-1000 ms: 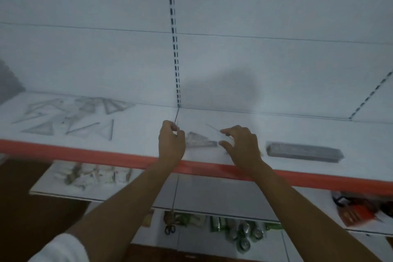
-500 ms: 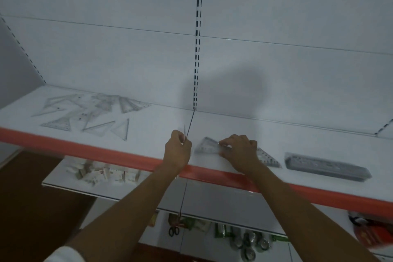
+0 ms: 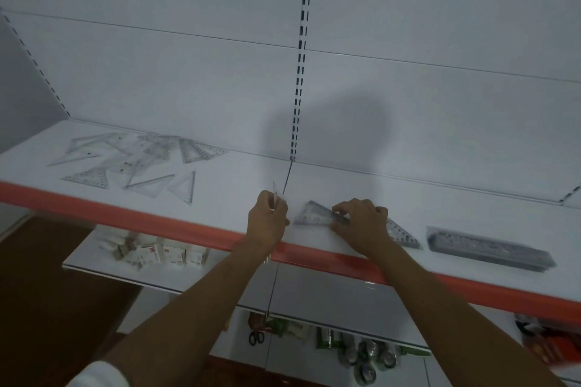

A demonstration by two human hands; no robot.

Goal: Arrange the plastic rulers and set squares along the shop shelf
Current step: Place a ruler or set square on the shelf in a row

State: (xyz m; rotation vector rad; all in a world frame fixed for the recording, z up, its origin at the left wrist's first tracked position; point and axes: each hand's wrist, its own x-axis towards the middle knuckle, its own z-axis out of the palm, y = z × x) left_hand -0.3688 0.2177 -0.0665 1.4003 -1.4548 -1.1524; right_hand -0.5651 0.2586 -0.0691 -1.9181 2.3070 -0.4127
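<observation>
Step in hand: laying set squares flat along the white shelf with its orange front lip.

Right hand pinches a clear plastic triangular set square lying flat, at 3 o'clock of the left hand, which grips thin clear pieces upright. Next, probably: align, release, take another piece.

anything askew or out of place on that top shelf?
Yes. The set squares at the left end of the shelf lie in a loose scatter, overlapping and pointing different ways, not in a row. The stack of rulers on the right lies neatly. Nothing looks broken.
</observation>
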